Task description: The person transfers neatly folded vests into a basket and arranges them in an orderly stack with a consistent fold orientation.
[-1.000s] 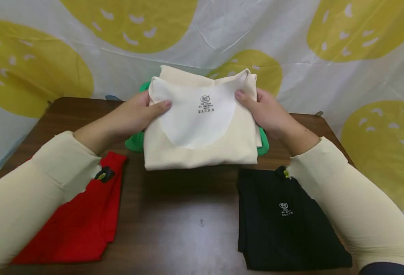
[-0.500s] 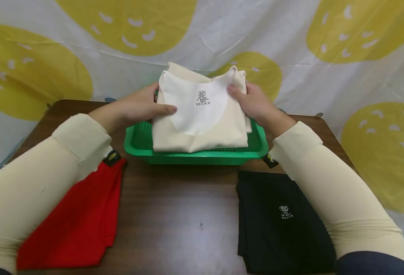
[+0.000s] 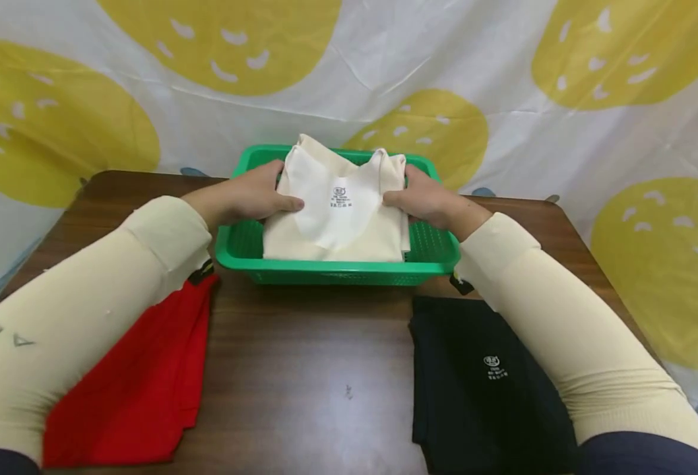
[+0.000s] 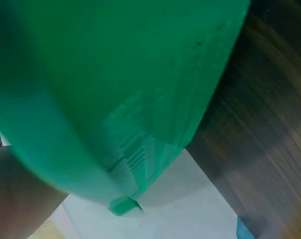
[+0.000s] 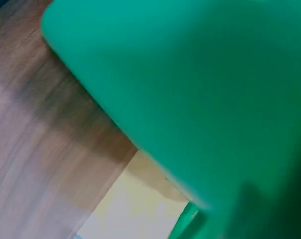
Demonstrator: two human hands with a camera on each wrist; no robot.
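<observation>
A folded cream shirt (image 3: 349, 231) with a white neck panel and a small printed label lies within the green plastic basket (image 3: 337, 266) in the head view. My left hand (image 3: 260, 192) grips its left side, thumb on the front. On the opposite side my right hand (image 3: 426, 198) pinches the shirt the same way, and the fingers behind the cloth are hidden. In the left wrist view the basket wall (image 4: 140, 99) fills most of the picture, with a bit of the hand (image 4: 21, 194) at lower left. Blurred basket plastic (image 5: 165, 74) covers most of the right wrist view.
A folded red garment (image 3: 141, 382) lies on the brown table (image 3: 301, 369) at left, partly under the left forearm. At right lies a folded black garment (image 3: 479, 396) with a white print. Behind the table hangs a white curtain (image 3: 384, 53) with yellow shapes.
Both hands have lowered the cream shirt from above the table's far part into the basket, drawing slightly closer together. More of the basket shows now. The red and black garments stay in place.
</observation>
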